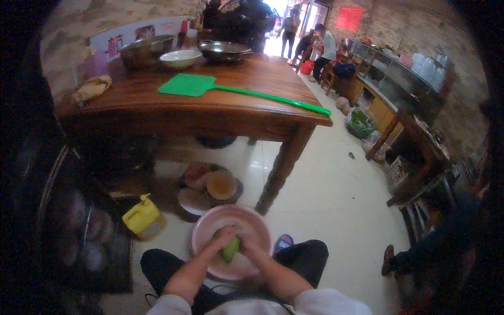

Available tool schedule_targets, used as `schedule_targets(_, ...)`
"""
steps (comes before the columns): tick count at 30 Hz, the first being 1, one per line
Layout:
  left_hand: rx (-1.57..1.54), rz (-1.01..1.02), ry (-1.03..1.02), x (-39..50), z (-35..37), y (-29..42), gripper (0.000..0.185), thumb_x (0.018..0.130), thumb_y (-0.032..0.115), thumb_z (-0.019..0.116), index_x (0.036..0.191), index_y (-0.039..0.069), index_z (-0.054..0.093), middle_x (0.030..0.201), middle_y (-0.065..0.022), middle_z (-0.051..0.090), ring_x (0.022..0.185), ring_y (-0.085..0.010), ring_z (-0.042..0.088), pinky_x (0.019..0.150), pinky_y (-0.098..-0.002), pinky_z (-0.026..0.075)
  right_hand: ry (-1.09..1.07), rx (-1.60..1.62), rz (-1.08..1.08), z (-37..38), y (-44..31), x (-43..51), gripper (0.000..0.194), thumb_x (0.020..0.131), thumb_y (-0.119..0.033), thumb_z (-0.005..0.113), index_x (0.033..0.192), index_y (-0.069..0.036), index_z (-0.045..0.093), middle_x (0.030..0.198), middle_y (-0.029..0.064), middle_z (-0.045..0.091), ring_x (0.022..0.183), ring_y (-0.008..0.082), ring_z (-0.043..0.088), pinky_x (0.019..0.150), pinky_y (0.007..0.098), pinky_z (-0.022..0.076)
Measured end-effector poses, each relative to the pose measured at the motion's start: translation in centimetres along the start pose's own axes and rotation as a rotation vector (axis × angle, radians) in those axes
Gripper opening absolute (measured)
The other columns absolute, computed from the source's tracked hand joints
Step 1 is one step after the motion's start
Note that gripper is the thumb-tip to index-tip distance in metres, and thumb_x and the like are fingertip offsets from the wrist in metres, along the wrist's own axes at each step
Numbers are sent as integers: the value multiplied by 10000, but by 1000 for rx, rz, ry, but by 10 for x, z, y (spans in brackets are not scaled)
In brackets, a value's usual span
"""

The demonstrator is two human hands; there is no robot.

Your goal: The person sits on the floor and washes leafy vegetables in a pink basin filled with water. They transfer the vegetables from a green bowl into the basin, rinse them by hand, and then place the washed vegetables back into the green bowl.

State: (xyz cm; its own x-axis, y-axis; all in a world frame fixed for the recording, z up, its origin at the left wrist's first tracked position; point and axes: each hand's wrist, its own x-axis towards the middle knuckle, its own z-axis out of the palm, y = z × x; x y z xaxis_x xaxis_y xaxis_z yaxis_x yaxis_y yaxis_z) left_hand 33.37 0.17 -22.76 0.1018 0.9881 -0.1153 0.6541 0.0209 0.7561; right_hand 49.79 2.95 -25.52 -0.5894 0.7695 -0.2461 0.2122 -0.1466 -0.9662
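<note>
Between my knees a pink plastic basin (199,240) stands on the tiled floor. Inside it a green cloth or sponge-like thing (230,252) shows between both hands; blur hides its exact kind. My left hand (224,235) lies along its left side, fingers bent over its upper end. On its right side my right hand (245,243) touches it, with the fingers mostly hidden. Just beyond the basin are a round container of orange-brown contents (221,185), a pale plate (193,201) and a reddish thing (198,174).
A yellow jug (145,218) stands left of the basin. The wooden table (244,114) ahead bears a green fly swatter (189,84), a white bowl (181,58) and metal pans (224,51). People are near the doorway; another person's leg (409,262) is at right.
</note>
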Motion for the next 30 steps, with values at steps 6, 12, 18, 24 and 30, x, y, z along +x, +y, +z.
schedule_targets(6, 84, 195, 105, -15, -3, 43, 364, 898, 264, 543, 1159, 26, 631, 1283, -206, 582, 1212, -377, 522, 1022, -452, 409, 314, -4, -313, -13, -30, -16, 448, 846, -161, 685, 1256, -37, 554, 1027, 107, 647, 902, 274, 639, 751, 342, 542)
schedule_targets(12, 556, 247, 141, -21, 0, 59, 535, 879, 257, 587, 1362, 40, 512, 1459, -195, 434, 1370, -330, 377, 1145, -434, 284, 350, -506, -354, -22, -91, -44, 588, 738, -35, 723, 1289, -2, 519, 1123, 182, 626, 1098, 304, 594, 925, 392, 482)
schedule_targets(18, -76, 73, 369, -29, 2, 69, 516, 939, 259, 517, 1379, -5, 465, 1429, -169, 475, 1340, -336, 398, 1148, -412, 275, 393, -388, -391, -35, -97, -37, 519, 774, -58, 681, 1274, -16, 546, 1220, 183, 610, 1153, 328, 571, 970, 409, 463)
schedule_targets(24, -671, -385, 364, -17, -3, 22, 527, 998, 362, 448, 1369, -12, 474, 1385, -169, 504, 1289, -299, 450, 1106, -403, 311, 321, -413, -68, -39, -81, -30, 492, 781, -53, 703, 1251, -31, 561, 1163, 186, 635, 1076, 326, 611, 896, 415, 501)
schedule_targets(30, -897, -542, 352, -3, 12, -61, 505, 1002, 392, 437, 1343, 29, 521, 1298, -167, 561, 1219, -292, 503, 1010, -414, 392, 309, 109, -17, -26, -135, -44, 413, 874, -115, 617, 1280, -85, 545, 1121, 101, 616, 999, 220, 606, 786, 405, 524)
